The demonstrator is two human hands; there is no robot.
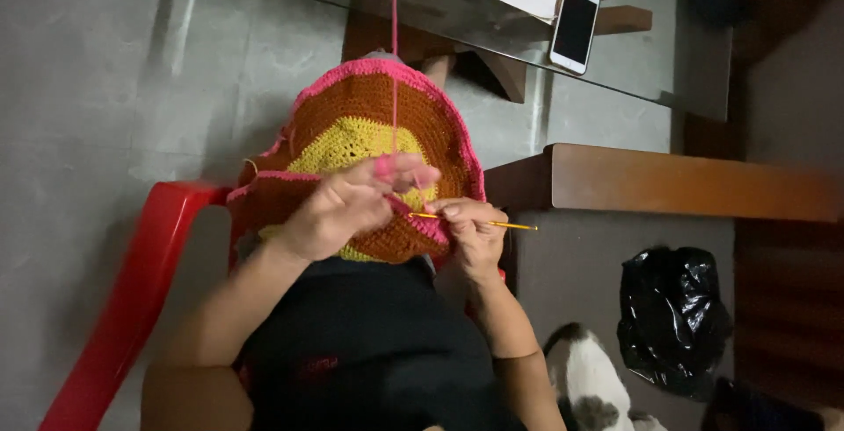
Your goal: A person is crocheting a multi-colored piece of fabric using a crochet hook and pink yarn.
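The left hand (pixel 343 207) is gripping the edge of the round crochet piece (pixel 369 132) lying in the lap, its fingers (pixel 400 172) curled closed with the pink yarn (pixel 394 44) running over them and rising taut toward the glass bench (pixel 633 71). The right hand (pixel 470 229) is pinching the yellow crochet hook (pixel 492 223) tight at the pink border, while a phone (pixel 575 27) is lying on the bench and a cat (pixel 589 383) is sitting by a black bag (pixel 673 317)

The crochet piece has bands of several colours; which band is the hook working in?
The pink edge band: the hook in the right hand enters it there. The brown and yellow bands lie further inside.
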